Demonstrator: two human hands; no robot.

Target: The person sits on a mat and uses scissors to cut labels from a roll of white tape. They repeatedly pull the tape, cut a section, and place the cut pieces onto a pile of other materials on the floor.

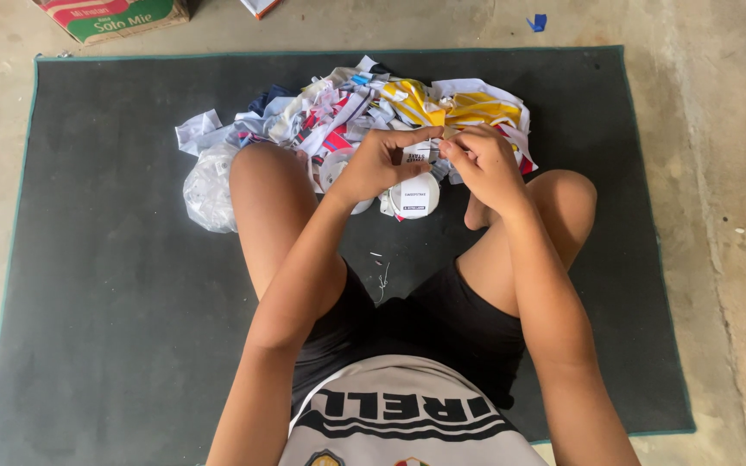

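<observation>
A clear plastic bag (207, 190) lies at the left beside the person's knee on the dark mat (105, 259). The left hand (379, 162) pinches a small white label (420, 155) with curled fingers. The right hand (485, 164), closed, grips the label's other edge. Just beyond lies a heap of colourful scraps (390, 108); white reels (414, 198) sit beneath the hands.

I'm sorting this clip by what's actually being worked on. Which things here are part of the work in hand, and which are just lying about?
In hand:
- left hand and right hand, pinching a small piece between them
- pile of colourful fabric scraps
- white round object

Lying about:
- cardboard box
- blue scrap on the concrete floor
- clear plastic bag
- dark mat
</observation>
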